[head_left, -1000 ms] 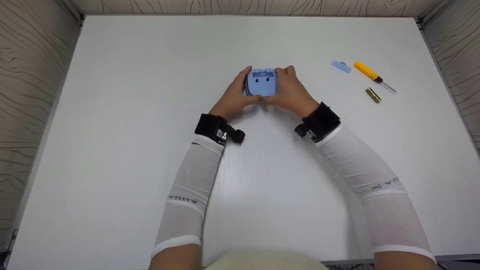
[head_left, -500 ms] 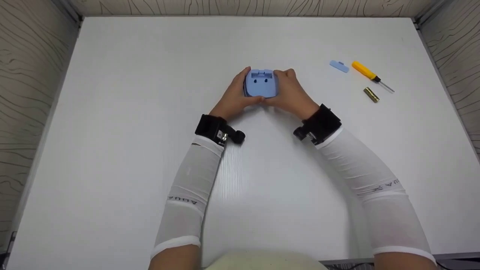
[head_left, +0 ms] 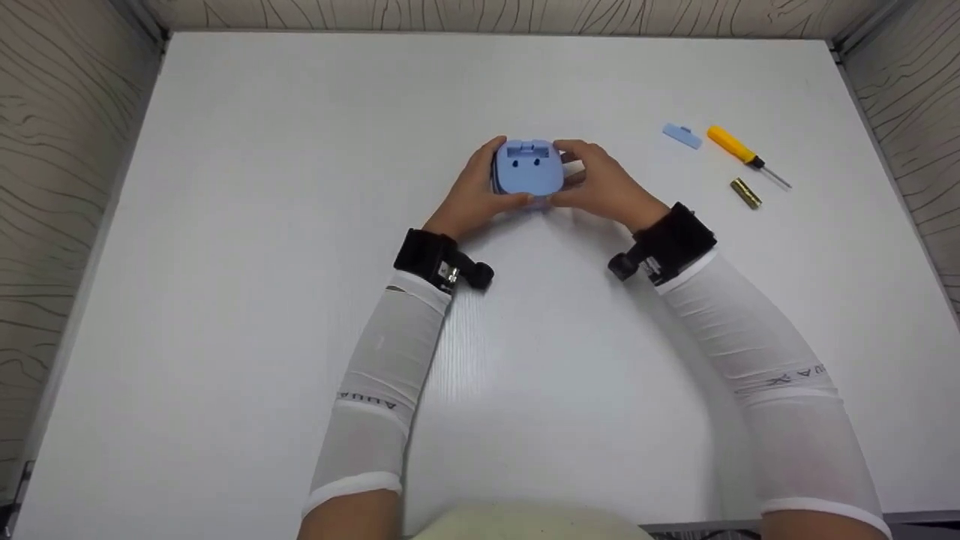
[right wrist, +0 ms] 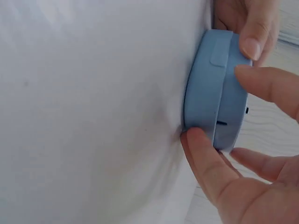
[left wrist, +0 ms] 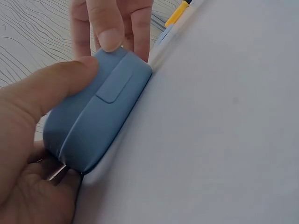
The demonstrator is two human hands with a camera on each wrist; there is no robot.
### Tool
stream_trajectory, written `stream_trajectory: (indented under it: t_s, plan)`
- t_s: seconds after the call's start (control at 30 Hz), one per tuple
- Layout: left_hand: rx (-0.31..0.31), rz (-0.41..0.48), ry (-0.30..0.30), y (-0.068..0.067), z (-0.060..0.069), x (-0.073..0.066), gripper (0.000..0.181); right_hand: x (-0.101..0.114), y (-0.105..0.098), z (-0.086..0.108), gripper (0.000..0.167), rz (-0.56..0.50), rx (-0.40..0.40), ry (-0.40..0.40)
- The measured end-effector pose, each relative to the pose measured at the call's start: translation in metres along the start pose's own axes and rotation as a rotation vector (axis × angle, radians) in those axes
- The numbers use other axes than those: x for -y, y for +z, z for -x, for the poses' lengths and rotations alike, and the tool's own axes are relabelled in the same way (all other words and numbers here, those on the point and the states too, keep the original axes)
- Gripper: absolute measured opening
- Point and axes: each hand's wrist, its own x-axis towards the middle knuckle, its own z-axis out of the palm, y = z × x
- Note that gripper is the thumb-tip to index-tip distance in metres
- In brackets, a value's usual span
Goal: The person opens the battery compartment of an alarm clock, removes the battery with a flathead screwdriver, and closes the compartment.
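Note:
A light blue, rounded-square plastic case [head_left: 529, 178] sits between both hands on the white table. On its upward face are an open slot [head_left: 517, 152] and two dark spots, one of which sticks out like a screw in the right wrist view. My left hand [head_left: 477, 186] grips the case's left side, thumb along the near edge. My right hand [head_left: 606, 180] holds the right side, thumb at the near edge and fingers spread along the side. The left wrist view shows a seam [left wrist: 88, 105] around the case and a raised tab [left wrist: 114, 86]. The underside is hidden.
To the right lie a light blue strip-shaped cover [head_left: 682, 136] with a small tab, a yellow-handled screwdriver [head_left: 731, 144] and a gold-coloured battery [head_left: 745, 193]. Patterned panels [head_left: 480, 16] border the table's back and sides.
My right hand has shifted slightly right and its fingers have spread, uncovering more of the case's right side. The left hand keeps its hold.

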Motion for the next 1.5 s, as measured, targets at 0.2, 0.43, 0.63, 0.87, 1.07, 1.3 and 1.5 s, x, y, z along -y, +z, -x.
stream_trajectory:
  t_s: [0.2,0.43,0.63,0.87,1.07,1.3,1.5]
  plan:
    - [-0.001,-0.001,0.006,0.001,-0.002,0.001,0.102,-0.006,-0.016,0.003,0.066,-0.11,0.035,0.042]
    - [-0.006,-0.013,-0.016,0.002,-0.001,-0.001,0.102,-0.012,-0.037,0.004,0.042,0.021,-0.005,0.075]
    - [-0.006,-0.007,-0.025,0.002,-0.001,-0.001,0.103,-0.009,-0.055,0.005,0.042,0.111,-0.073,0.137]
    - [-0.001,0.003,-0.026,0.003,-0.001,0.0,0.103,-0.013,-0.068,0.003,0.04,0.209,-0.194,0.147]
    - [0.003,-0.002,-0.03,0.003,-0.001,-0.002,0.104,-0.023,-0.08,-0.002,0.04,0.256,-0.227,0.17]
    - [0.011,-0.013,-0.025,0.004,-0.001,-0.003,0.105,-0.039,-0.095,-0.003,0.042,0.326,-0.277,0.184]
    - [0.003,-0.009,-0.024,0.004,-0.002,-0.003,0.104,-0.046,-0.1,-0.004,0.043,0.404,-0.338,0.177]
